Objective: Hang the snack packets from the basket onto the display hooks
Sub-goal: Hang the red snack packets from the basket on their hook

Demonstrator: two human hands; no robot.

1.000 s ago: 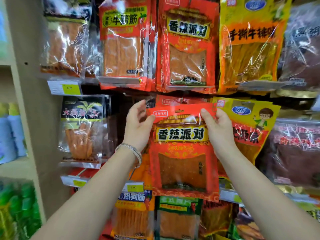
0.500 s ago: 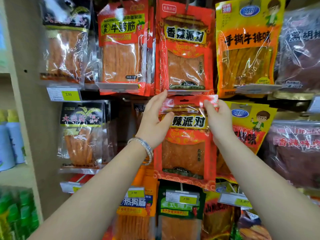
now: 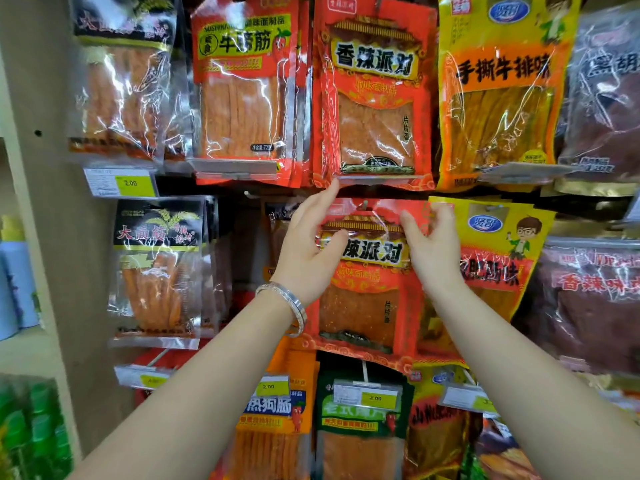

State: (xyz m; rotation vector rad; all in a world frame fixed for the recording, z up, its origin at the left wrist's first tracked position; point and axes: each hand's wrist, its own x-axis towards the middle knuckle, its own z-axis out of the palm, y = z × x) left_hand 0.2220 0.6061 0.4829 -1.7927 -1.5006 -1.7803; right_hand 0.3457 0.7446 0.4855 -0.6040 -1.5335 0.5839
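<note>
A red snack packet (image 3: pixel 363 306) with a clear window hangs upright in the middle of the display wall. Its top edge sits just under an identical red packet (image 3: pixel 375 98) in the row above. My left hand (image 3: pixel 308 247) pinches the packet's top left corner, thumb in front and fingers behind. My right hand (image 3: pixel 433 244) pinches the top right corner the same way. A hook tip (image 3: pixel 364 203) shows at the packet's hang hole. The basket is out of view.
Hanging packets crowd every side: a yellow one (image 3: pixel 498 258) at the right, a black-topped one (image 3: pixel 157 268) at the left, green and orange ones below. Yellow price tags (image 3: pixel 133 183) stick out on hook ends. A beige shelf post (image 3: pixel 45 202) stands at the left.
Both hands have lifted the red packet up and toward the wall, from below the middle row until its top reaches the hook under the upper packet.
</note>
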